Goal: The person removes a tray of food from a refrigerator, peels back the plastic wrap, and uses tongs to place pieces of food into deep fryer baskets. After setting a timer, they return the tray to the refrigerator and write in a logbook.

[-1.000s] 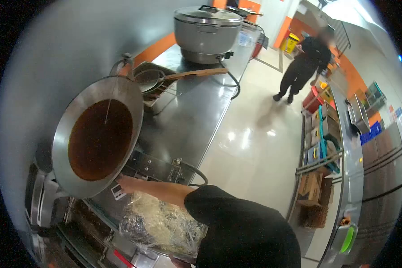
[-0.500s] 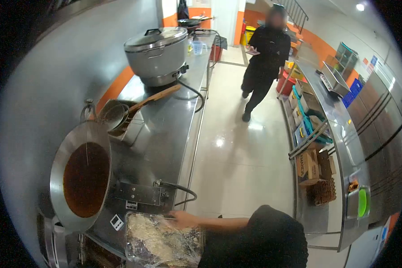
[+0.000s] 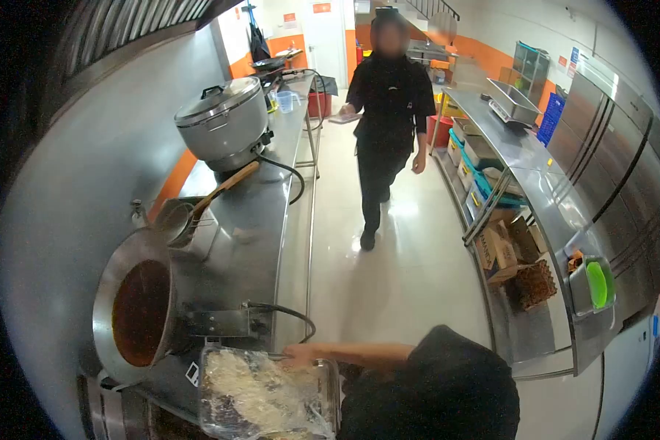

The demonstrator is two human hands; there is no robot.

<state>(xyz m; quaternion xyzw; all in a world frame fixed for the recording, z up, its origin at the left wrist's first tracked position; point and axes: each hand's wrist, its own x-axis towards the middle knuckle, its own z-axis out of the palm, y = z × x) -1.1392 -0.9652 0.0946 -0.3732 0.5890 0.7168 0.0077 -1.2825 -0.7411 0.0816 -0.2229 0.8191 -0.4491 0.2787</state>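
Note:
My right hand reaches in from the right and is closed at the far edge of a rectangular tray, its fingers on the clear plastic wrap there. Pale, flour-like lumpy food lies in the tray under or among the crumpled wrap; exactly how cannot be told. Left of the tray sits a small white timer-like device. A wide metal wok holding reddish-brown liquid stands beyond it. My left hand is out of view.
A rice cooker and a strainer by a metal container stand along the left counter. A person in black walks in the aisle with something flat in one hand. A shelved steel table runs along the right.
The view has shifted, showing more of the far room. The person in black has come nearer along the aisle. My right hand stays at the tray's far edge.

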